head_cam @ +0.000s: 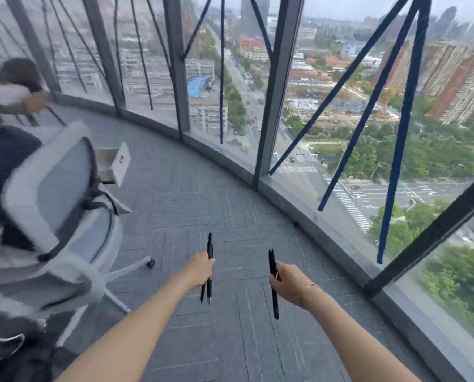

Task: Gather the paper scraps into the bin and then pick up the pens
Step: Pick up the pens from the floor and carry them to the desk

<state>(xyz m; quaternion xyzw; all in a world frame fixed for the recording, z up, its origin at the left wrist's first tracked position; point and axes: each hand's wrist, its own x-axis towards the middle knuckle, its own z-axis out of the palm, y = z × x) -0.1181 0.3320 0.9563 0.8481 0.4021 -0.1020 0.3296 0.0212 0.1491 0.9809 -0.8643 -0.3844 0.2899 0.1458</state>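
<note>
My left hand (202, 267) is closed around two black pens (209, 249), held upright with their tips pointing down over the grey carpet. My right hand (288, 279) grips black pens (272, 264) too, also near vertical; they look like two held close together. Both arms reach forward at about the same height, the hands roughly a forearm's width apart. No paper scraps and no bin are in view.
A grey office chair (56, 205) with a person seated in it fills the left side. A small open drawer (117, 164) juts out behind it. A curved glass wall (326, 128) with dark frames runs along the right. Grey carpet tiles (202, 205) lie ahead.
</note>
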